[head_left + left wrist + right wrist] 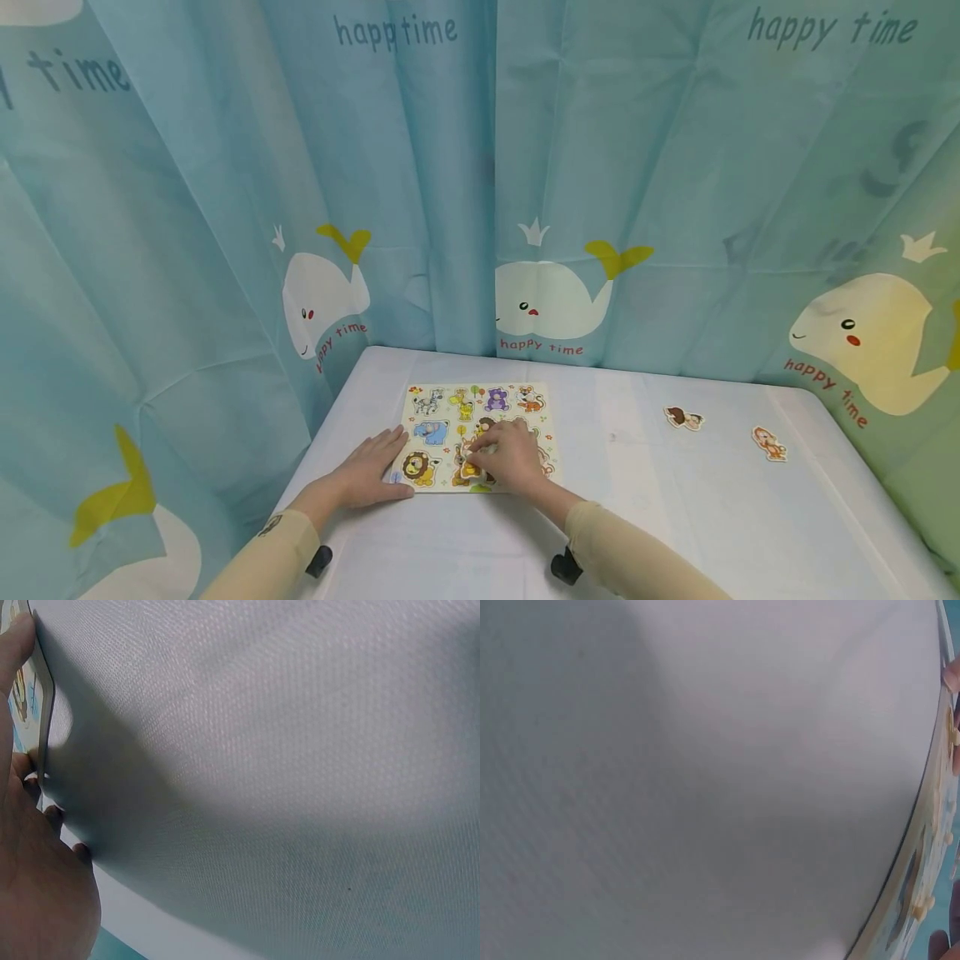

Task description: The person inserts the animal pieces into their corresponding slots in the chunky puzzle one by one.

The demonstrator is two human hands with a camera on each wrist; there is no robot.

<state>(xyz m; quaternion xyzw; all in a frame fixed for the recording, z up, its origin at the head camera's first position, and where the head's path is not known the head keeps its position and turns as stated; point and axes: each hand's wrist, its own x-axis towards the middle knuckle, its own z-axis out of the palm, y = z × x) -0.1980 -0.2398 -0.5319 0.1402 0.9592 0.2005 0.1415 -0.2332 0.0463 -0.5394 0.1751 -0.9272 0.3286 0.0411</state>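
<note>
An animal puzzle board (442, 490) lies on the white table, several animal pieces in it, among them a zebra, giraffe, elephant (431, 432) and lion (418, 469). My left hand (369, 471) rests with extended fingers on the board's lower left edge, the thumb along its near side. Over the lower middle, my right hand (513, 457) pinches an orange-brown animal puzzle piece (468, 469), tilted above the board; its exact animal is hard to tell. The right hand hides part of the board's right side. Small knobs (922, 907) stand on pieces in the right wrist view.
Two loose pieces lie on the table's right side: a dark-brown and white one (684, 418) and an orange animal (769, 444). A blue curtain (450, 167) with whale prints hangs behind and beside the table (637, 483).
</note>
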